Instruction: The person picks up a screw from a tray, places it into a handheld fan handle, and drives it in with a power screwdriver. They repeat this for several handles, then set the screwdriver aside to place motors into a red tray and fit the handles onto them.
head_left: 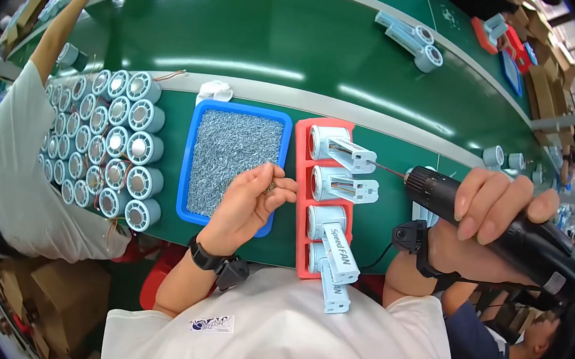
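My right hand is wrapped round a black electric screwdriver. Its thin bit points left and its tip meets the end of the handle on the farthest light-blue handheld fan housing. That housing sits in a red holder together with several others. Wires show inside the open handles of the two farthest ones. The two nearer housings have closed handles slanting toward me. My left hand is closed, thumb against curled fingers, between the holder and a blue tray of small metal screws. What its fingertips hold is too small to make out.
Rows of round light-blue fan motors stand left of the tray. A crumpled white cloth lies behind it. Beyond a pale rail runs a green belt carrying fan housings. Co-workers sit left and right.
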{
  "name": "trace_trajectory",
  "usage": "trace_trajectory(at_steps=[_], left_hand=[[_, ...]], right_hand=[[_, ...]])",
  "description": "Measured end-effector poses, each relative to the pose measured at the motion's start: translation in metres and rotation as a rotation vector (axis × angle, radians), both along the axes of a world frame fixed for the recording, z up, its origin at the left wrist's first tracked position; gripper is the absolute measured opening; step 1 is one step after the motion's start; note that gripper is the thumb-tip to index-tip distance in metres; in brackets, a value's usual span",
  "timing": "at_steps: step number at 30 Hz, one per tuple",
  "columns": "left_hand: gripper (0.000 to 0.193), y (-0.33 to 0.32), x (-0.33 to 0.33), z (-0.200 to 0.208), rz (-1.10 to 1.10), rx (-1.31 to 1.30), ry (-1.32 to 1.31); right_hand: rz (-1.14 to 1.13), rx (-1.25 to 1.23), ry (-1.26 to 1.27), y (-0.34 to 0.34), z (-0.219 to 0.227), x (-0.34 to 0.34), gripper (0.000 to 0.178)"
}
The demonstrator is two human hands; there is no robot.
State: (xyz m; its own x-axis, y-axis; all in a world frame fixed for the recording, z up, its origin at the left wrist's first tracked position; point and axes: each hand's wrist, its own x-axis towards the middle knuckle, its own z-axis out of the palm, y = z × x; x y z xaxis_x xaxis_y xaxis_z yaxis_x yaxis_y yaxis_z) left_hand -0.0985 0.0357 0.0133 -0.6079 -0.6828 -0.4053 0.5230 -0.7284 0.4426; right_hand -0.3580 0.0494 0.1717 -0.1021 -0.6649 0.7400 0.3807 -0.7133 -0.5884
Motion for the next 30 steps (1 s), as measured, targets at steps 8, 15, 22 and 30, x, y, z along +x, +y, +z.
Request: trace_trajectory(at_steps=[8,15,22,30], left_hand=[[0.021,-0.020,-0.019,-0.006,0.049,-0.151,-0.117],[0.018,-0.044,-0.047,-0.003,0.156,-0.085,-0.092],[0.017,-0.046,-0.063,-0.009,0.188,-0.105,-0.088],[0.014,-0.039,-0.064,-0.013,0.159,-0.141,-0.034]], right_hand=[[-0.077,0.053,0.016,-0.009,-0.010,0.022,0.058],[0.120,0.004,0.177,-0.026,-0.011,0.012,0.051],[-0.004,0.044,0.039,-0.020,-0.017,0.023,0.047],[-0.205,0.033,-0.160,0.007,-0.014,0.012,0.050]])
